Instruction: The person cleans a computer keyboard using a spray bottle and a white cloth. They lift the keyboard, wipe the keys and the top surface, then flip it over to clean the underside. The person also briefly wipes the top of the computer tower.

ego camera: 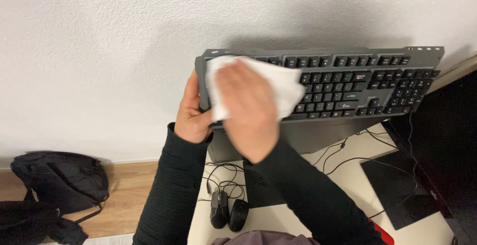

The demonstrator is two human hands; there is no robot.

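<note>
Both hands were busy: the left hand (193, 113) gripped the grey keyboard (348, 83) by its end, held up above the surface (348, 148), while the right hand (248, 108) pressed a white wipe (285, 83) flat onto the keys.

The keyboard (348, 83) stood tilted up close to the white wall (124, 51), leaving little room behind it. Its left end was taken by the left hand (191, 113), and the right hand (251, 113) with a white cloth (285, 83) covered the left keys; the right keys lay open. Below, the worktop (348, 148) was crossed by loose cables (228, 175), with two mice (228, 214) near the front edge and a dark mat (397, 185) to the right. On the floor (129, 185), left, a black bag (59, 180) blocked the way.
</note>
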